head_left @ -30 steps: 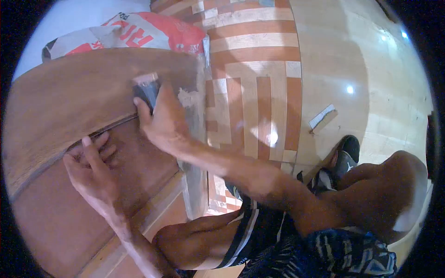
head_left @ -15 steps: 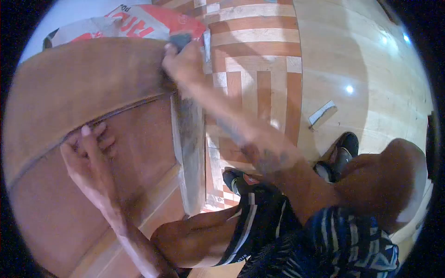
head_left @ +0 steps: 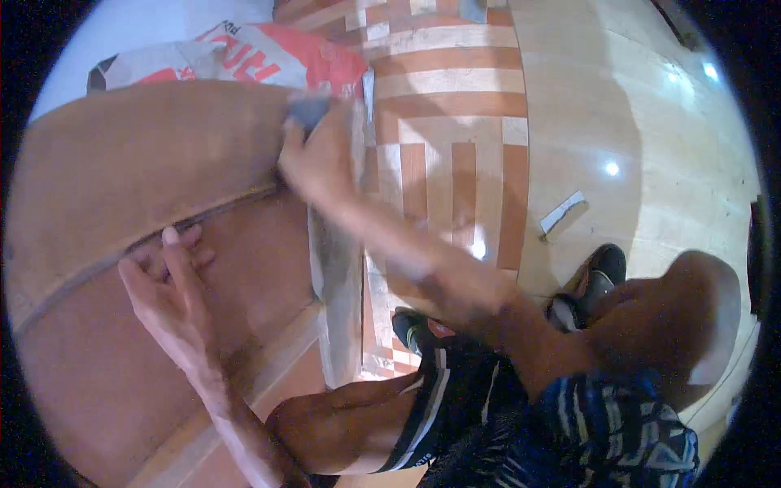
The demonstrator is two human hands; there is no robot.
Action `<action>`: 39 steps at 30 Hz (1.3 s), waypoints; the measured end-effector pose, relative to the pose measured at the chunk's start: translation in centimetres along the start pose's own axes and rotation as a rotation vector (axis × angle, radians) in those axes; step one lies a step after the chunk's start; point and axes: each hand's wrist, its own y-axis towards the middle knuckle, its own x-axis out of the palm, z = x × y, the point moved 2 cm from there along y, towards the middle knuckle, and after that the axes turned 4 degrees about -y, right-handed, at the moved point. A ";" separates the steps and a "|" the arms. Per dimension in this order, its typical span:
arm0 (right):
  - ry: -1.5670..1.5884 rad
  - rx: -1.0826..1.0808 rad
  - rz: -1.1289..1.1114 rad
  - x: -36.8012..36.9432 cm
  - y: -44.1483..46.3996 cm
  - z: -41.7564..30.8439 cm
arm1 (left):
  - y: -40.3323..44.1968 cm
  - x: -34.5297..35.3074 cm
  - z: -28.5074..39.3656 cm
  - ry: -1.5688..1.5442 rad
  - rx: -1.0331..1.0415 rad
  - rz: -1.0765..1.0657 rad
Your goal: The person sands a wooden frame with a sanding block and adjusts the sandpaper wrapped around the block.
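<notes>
My right hand (head_left: 320, 159) is closed on a small dark grey piece (head_left: 307, 110) that looks like folded sandpaper. It is at the right end of a brown wooden panel (head_left: 163, 146), beside the pale side edge (head_left: 338, 268); motion blur hides the exact contact. My left hand (head_left: 175, 276) rests lower on the brown wood, at the dark groove (head_left: 138, 244) below the curved upper rail. Its fingers are bent and apart, the thumb tip lies by the groove, and nothing shows in it.
A red and white printed sack (head_left: 277, 61) lies behind the panel. Striped tiles (head_left: 455, 73) and a pale floor (head_left: 586, 106) extend to the right. A broken whitish strip (head_left: 563, 213) lies near my shoe (head_left: 604, 272). My bent leg (head_left: 350, 427) is beside the panel.
My right hand has moved nearer to me along the panel's right end, still holding the grey piece. The whole view has shifted slightly; my left hand stays by the groove.
</notes>
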 end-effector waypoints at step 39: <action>0.000 -0.131 0.056 1.0 -4.0 -1.2 | 0.6 -0.1 -1.2 0.006 0.080 -0.129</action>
